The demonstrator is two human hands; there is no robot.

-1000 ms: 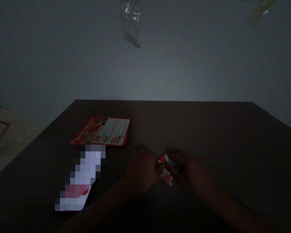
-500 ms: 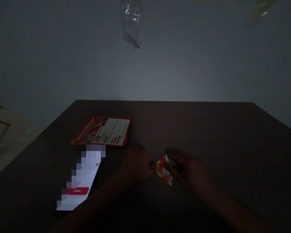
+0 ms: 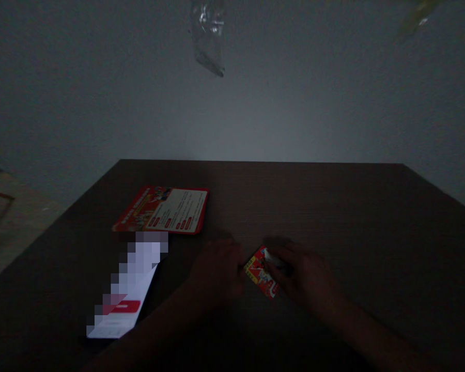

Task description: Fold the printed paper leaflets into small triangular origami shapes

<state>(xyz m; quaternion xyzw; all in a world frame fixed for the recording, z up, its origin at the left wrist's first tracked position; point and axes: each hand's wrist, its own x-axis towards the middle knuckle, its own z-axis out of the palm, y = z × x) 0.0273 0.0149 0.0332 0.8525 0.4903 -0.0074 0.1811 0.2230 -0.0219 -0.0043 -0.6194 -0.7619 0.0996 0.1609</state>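
In the dim light, a small red and yellow printed card is tilted in front of me, between my two hands. My right hand grips its right side, thumb and fingers closed. A pale strip shows between those fingers; whether it is part of the card I cannot tell. My left hand is at the card's left corner with its fingers curled closed. Anything inside them is hidden in shadow.
A lit phone, its screen partly blurred out, lies beside my left forearm. Beyond it is a red printed sheet or booklet on the dark wooden table. A clear plastic piece hangs against the wall.
My left fingers have drawn slightly left, uncovering more of the card's yellow left edge. My right hand and the card have barely moved.
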